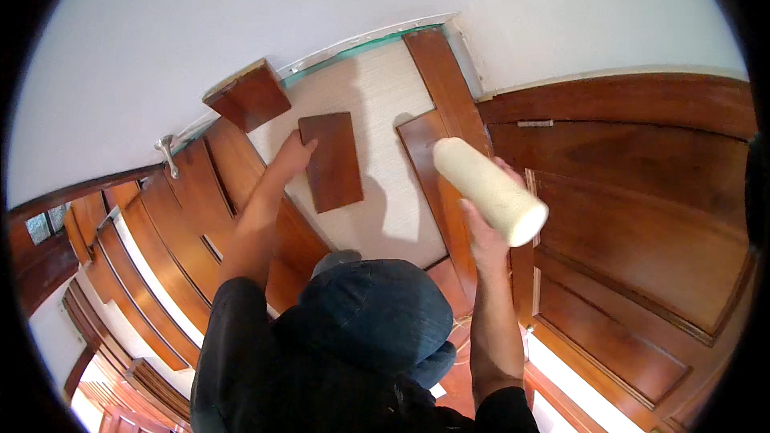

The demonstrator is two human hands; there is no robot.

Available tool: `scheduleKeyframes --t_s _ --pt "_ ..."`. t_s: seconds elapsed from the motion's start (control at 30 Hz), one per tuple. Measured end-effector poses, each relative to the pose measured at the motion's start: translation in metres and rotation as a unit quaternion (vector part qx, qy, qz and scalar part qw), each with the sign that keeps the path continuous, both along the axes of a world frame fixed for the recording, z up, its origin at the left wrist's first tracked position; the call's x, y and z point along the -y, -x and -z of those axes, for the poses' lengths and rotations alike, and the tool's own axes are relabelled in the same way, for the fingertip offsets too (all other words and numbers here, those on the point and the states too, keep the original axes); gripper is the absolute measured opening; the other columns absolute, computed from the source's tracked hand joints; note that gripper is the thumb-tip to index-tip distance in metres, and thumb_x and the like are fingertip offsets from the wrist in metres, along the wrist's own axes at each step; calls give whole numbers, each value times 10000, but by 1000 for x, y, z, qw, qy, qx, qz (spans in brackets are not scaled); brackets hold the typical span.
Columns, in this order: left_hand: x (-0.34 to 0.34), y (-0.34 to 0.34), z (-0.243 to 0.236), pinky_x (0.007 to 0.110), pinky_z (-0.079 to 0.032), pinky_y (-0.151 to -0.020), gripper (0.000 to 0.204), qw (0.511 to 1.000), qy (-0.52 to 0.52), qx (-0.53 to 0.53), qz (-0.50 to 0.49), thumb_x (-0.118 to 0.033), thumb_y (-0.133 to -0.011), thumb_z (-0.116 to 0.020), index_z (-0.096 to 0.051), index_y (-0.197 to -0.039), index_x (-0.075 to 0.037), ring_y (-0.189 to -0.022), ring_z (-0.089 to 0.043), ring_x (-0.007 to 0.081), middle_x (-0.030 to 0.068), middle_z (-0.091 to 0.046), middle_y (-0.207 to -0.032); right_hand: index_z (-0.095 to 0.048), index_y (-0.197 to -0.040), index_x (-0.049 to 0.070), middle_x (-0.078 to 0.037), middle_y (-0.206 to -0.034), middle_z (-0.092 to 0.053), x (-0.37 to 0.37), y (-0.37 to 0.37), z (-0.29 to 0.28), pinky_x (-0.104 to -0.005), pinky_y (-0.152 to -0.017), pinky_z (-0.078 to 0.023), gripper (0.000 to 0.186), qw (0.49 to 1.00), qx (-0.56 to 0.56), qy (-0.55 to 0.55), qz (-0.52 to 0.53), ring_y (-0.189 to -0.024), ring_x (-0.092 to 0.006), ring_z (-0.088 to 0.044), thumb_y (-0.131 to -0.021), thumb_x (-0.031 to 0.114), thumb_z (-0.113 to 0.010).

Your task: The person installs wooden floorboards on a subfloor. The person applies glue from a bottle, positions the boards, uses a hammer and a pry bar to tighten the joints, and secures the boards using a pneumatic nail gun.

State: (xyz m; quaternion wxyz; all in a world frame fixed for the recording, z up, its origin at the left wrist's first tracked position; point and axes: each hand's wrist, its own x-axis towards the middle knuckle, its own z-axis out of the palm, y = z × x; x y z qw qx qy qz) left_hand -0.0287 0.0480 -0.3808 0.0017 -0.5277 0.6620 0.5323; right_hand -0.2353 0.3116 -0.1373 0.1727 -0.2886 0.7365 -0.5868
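Observation:
My left hand (297,154) grips a short reddish-brown wooden board (332,162) by its edge, thumb on top, fingers hidden behind it. The board is over a pale, textured sheet (393,72) covering the floor; whether it touches the sheet I cannot tell. In my right hand (485,228) is a cream-coloured cylindrical roll (481,184), tilted, its near end toward the lower right. My fingers wrap round its far side, partly hidden. Under and beside the roll, wooden floorboards (421,140) lie along the pale sheet's right side.
A thick wooden block (250,96) rests by the white wall (321,0). Left of it are a metal fitting (166,152) and several wooden boards or steps (180,192). A panelled wooden door (642,208) stands at right. My bent knee (377,313) is below the sheet.

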Motion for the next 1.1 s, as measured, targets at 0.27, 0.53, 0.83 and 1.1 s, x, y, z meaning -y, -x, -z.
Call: scheduleKeyframes --t_s 0.27,0.53,0.83,1.1 --pt "-116 68 -61 478 -488 -1007 671 758 -528 -342 173 -564 -1006 -551 -510 -1396 -20 -1184 -626 320 181 -582 -1354 -507 -1375 22 -210 -1409 -544 -32 -4 44 -475 -1143 -406 572 986 -149 -23 -64 -1349 -339 -512 -859 54 -753" --pt "-144 129 -99 457 -494 -1002 713 867 -306 -344 192 -368 -915 -757 -414 -1424 -6 -1161 -628 322 211 -597 -1297 -431 -1480 35 -188 -1490 -504 -75 -3 80 -479 -1176 -350 550 989 88 -108 -42 -1401 -334 -461 -976 90 -644" --pt "-106 123 -109 440 -468 -997 528 907 -132 -302 263 -368 -924 -707 -571 -1284 -7 -1121 -592 396 237 -601 -1208 -354 -1514 36 -96 -1408 -526 -33 -3 111 -400 -1108 -402 735 925 358 -105 -70 -1297 -219 -501 -929 233 -753" --pt "55 153 14 443 -524 -878 193 908 327 -133 224 -257 -937 -645 -731 -929 -85 -993 -628 321 95 -700 -955 -466 -1419 10 -115 -1263 -608 62 16 153 -405 -1011 -489 562 794 605 -63 -6 -1126 -237 -615 -968 264 -685"
